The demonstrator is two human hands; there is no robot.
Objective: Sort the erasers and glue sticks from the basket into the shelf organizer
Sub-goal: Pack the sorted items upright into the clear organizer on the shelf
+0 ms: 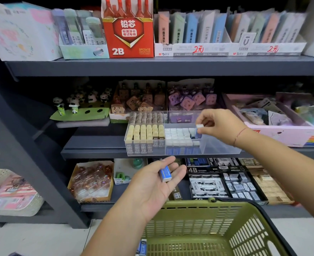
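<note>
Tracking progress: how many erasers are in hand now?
2: a blue-sleeved white eraser lying on the left hand, a white-ended eraser pinched by the right hand over the clear plastic organizer.

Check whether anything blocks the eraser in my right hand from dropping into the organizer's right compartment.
Nothing visible does. The right hand pinches the eraser at the open top of the clear organizer, over its right compartment. The standing erasers already there fill that compartment's left part; the space beside them is bare.
</note>
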